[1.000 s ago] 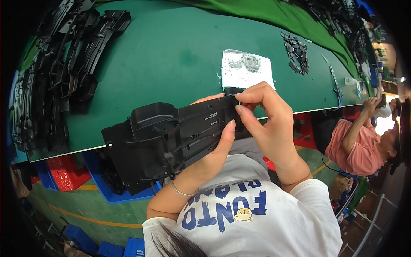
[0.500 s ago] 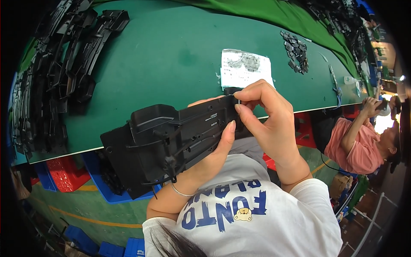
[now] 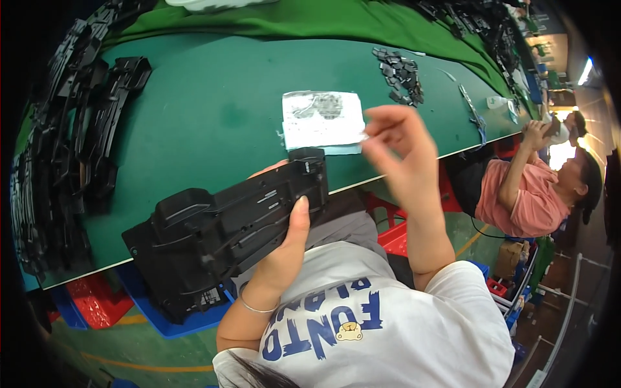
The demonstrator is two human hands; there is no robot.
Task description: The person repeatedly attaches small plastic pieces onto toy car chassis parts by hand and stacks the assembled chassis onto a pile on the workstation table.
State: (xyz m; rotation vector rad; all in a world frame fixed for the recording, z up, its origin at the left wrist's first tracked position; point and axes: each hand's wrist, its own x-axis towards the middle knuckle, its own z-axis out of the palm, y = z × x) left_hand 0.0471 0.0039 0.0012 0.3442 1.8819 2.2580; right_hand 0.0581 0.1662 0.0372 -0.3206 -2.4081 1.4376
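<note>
My left hand (image 3: 288,249) grips a long black plastic housing (image 3: 236,223) along its lower side, thumb on its face and other fingers mostly hidden behind. The housing is tilted, its right end higher, above the table's front edge. Small pale markings show on its face. My right hand (image 3: 409,155) is raised just right of the housing, apart from it. Its fingers are bent and slightly blurred, with a gap between thumb and fingers and nothing visible in them. A printed sheet (image 3: 323,121) lies on the table behind the housing's right end.
Small black pieces (image 3: 400,74) lie heaped on the green table (image 3: 213,110). Long black parts (image 3: 107,123) are stacked at the left. Green cloth (image 3: 291,22) runs along the back. A blue bin (image 3: 171,330) stands below; a person in pink (image 3: 517,197) sits at the right.
My right hand has let go of the housing's right end and moved away from it. The view has shifted, and the housing appears lower and further left, still in my left hand.
</note>
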